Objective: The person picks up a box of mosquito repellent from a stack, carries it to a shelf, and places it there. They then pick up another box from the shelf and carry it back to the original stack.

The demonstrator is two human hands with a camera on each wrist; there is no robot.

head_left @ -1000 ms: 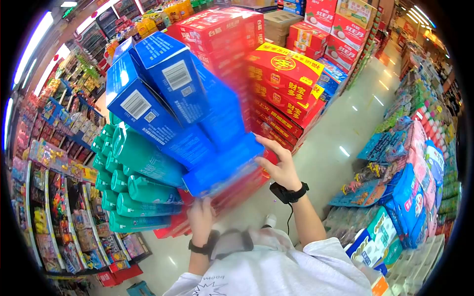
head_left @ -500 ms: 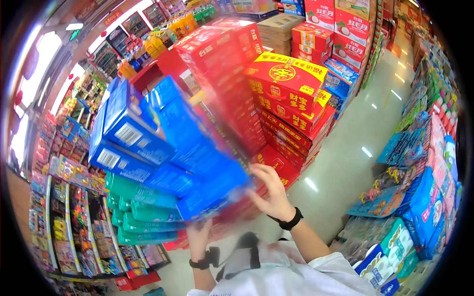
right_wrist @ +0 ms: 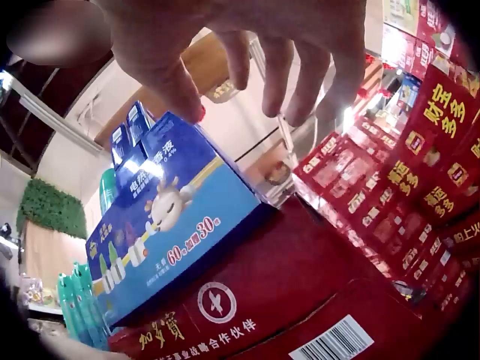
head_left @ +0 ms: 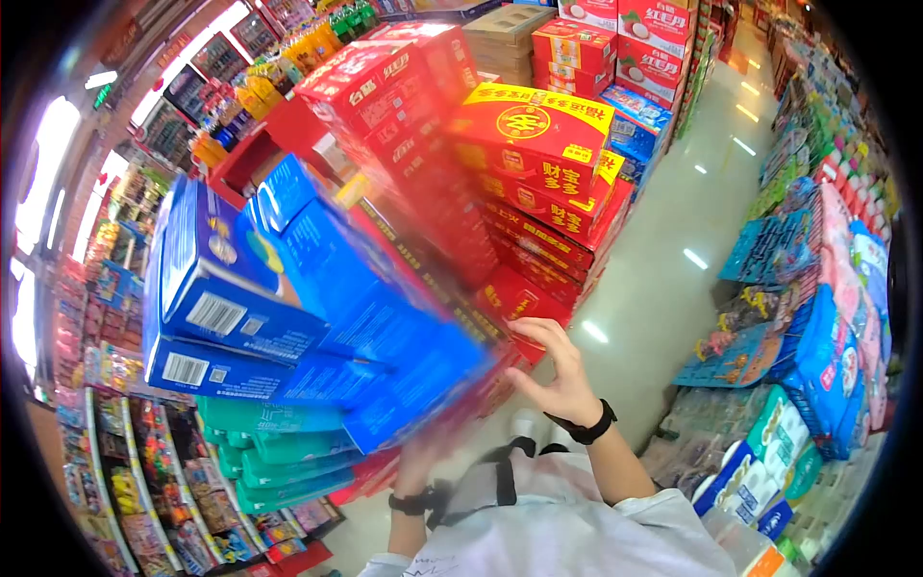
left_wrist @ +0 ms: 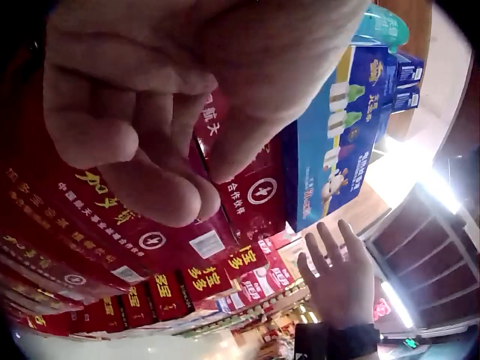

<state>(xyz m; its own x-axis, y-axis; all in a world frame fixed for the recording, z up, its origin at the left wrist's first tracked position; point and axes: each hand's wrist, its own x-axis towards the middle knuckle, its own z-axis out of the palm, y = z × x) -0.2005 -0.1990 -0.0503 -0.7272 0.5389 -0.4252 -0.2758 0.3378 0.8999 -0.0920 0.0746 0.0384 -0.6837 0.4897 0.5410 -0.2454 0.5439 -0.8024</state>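
Observation:
A blue box of mosquito repellent liquid (head_left: 413, 385) lies at the near end of a blue box stack, on top of red cartons (right_wrist: 300, 255). My right hand (head_left: 567, 380) is off the box's right end, thumb and fingers spread around air. In the right wrist view its fingers hang above the box. My left hand (head_left: 418, 466), blurred in the head view, is below the box's near edge. The left wrist view shows its fingers loosely curled in front of the red cartons (left_wrist: 165, 247), with nothing visible between them.
Green bottles (head_left: 288, 462) stand under and left of the blue boxes (head_left: 240, 298). Tall stacks of red cartons (head_left: 404, 125) and red and yellow boxes (head_left: 538, 144) rise beyond. An aisle floor (head_left: 654, 260) runs along the right, bordered by packaged goods (head_left: 817, 356).
My right hand has come away from the blue box's right end. My left hand has dropped from its near edge. The stack sits further left in the head view.

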